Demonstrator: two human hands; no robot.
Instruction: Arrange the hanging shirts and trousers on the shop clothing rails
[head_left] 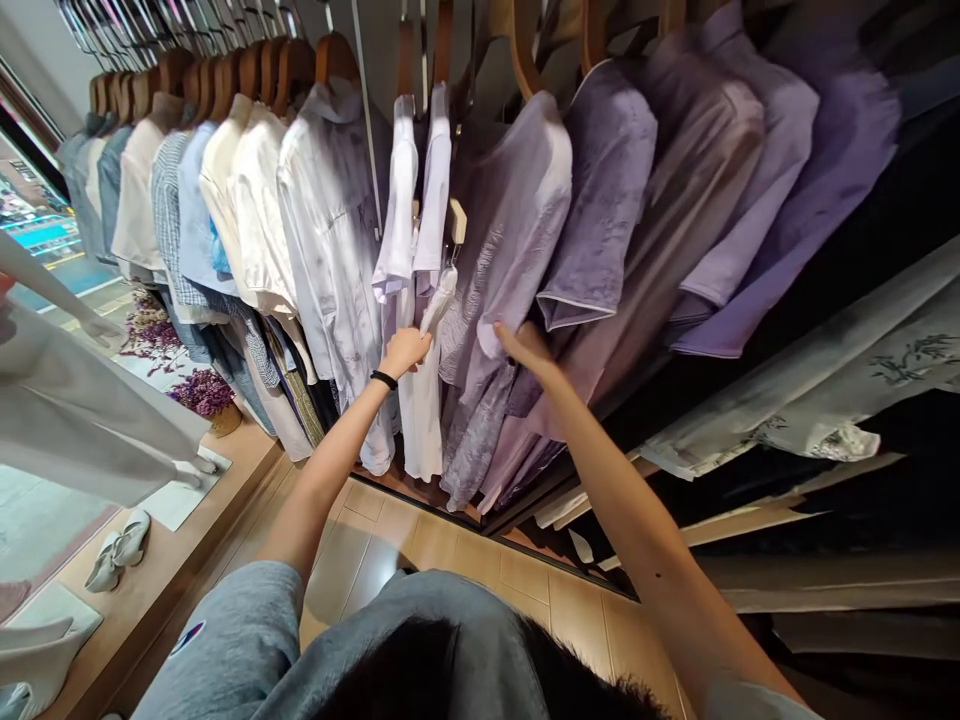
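My left hand (405, 352), with a black band on its wrist, is closed at the edge of a white garment (424, 425) that hangs low from a clip hanger (457, 222). Just above it hang the short sleeves of a white shirt (402, 190). My right hand (525, 347) grips a lilac shirt (525, 215) near its lower sleeve; the thumb shows in front, while the other fingers are hidden behind cloth. A darker purple short-sleeved shirt (600, 180) hangs right beside that hand.
Pale and blue shirts (255, 200) on wooden hangers fill the rail to the left. More purple shirts (810, 200) hang to the right, above pale folded-over garments (840, 370). Pale shoes (120, 550) and dried flowers (204, 392) stand on a wooden ledge (176, 560) at left.
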